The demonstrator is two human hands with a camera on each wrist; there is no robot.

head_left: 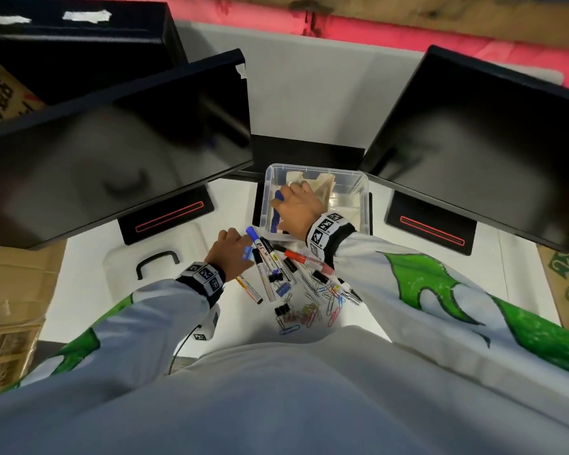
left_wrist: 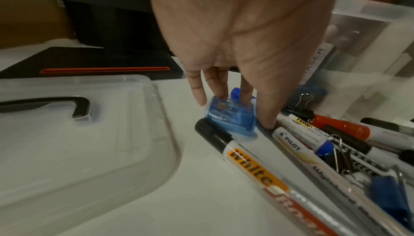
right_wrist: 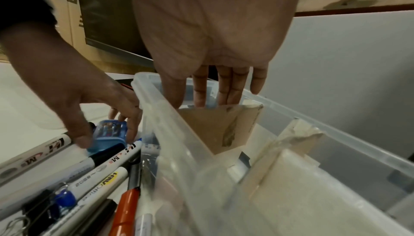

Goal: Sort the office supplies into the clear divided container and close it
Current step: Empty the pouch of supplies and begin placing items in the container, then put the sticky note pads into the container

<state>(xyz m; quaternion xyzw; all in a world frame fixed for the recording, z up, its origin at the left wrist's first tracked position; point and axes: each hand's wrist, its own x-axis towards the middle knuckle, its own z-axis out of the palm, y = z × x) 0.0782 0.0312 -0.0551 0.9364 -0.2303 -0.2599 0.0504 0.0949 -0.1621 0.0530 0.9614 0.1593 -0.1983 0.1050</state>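
Our left hand (left_wrist: 241, 32) pinches a small blue sharpener (left_wrist: 230, 117) off the desk (left_wrist: 197, 195) beside the markers (left_wrist: 313, 137); our right hand (right_wrist: 215, 32), fingers straight, reaches into the clear container (head_left: 363, 205). We judge sorting half-done: next, lift the sharpener into a compartment.

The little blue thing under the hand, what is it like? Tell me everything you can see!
The little blue thing is a small box of see-through blue plastic, with tiny parts showing inside; what it is cannot be told for sure. It sits on the white table, just left of the pile of markers, against the cap of a black marker. The left hand pinches it, fingers on one side, thumb on the other. It looks slightly blurred.
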